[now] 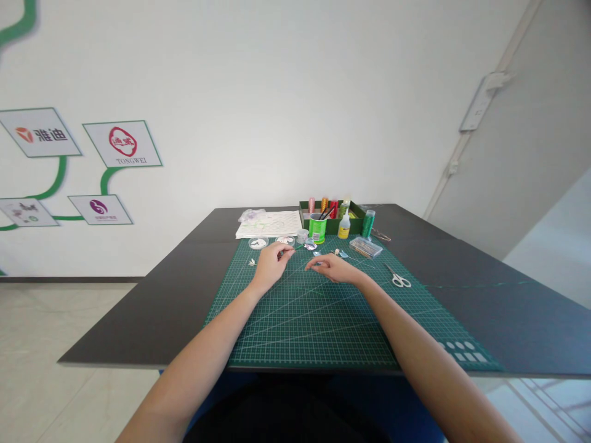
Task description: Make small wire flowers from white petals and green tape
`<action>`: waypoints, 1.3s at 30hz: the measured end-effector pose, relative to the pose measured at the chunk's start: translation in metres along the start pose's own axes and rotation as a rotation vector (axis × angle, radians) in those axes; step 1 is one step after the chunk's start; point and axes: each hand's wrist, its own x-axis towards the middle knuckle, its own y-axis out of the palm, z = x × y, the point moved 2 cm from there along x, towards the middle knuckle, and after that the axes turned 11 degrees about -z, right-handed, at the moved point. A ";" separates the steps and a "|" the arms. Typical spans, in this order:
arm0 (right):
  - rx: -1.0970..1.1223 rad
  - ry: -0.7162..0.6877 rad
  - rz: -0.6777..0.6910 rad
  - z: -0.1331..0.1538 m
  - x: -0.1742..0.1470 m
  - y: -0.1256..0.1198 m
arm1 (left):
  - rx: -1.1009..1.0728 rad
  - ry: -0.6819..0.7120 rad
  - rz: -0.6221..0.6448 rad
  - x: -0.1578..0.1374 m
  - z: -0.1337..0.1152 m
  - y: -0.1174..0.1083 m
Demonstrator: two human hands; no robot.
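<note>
Over the green cutting mat (305, 320), my left hand (271, 266) is closed in a pinch. A thin green strand (299, 248) sticks out from its fingertips to the right. My right hand (336, 269) hovers a little to the right, palm down, fingers stretched loosely toward the left hand; I see nothing in them. Just behind the right hand lie small pale flower pieces on thin stems (342, 253). A small white flower (252, 263) rests on the mat left of my left hand.
White scissors (401, 281) lie at right. Behind the hands are shallow dishes (258, 243), a green can (317, 229), a glue bottle (344, 226), a green thread spool (368, 224), a clear case (365, 247), white sheets (272, 224) and a dark green box (357, 226).
</note>
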 end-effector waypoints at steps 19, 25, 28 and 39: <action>-0.009 0.015 0.027 -0.001 0.000 0.000 | 0.016 0.014 -0.028 0.000 0.002 0.001; -0.022 0.036 0.055 0.001 -0.001 0.001 | 0.031 0.016 -0.022 0.001 -0.001 -0.001; -0.033 0.036 0.078 0.003 -0.002 0.002 | 0.041 0.016 -0.027 0.001 0.000 -0.001; -0.012 0.024 0.100 0.003 -0.002 0.001 | 0.112 0.059 -0.020 0.001 0.005 -0.002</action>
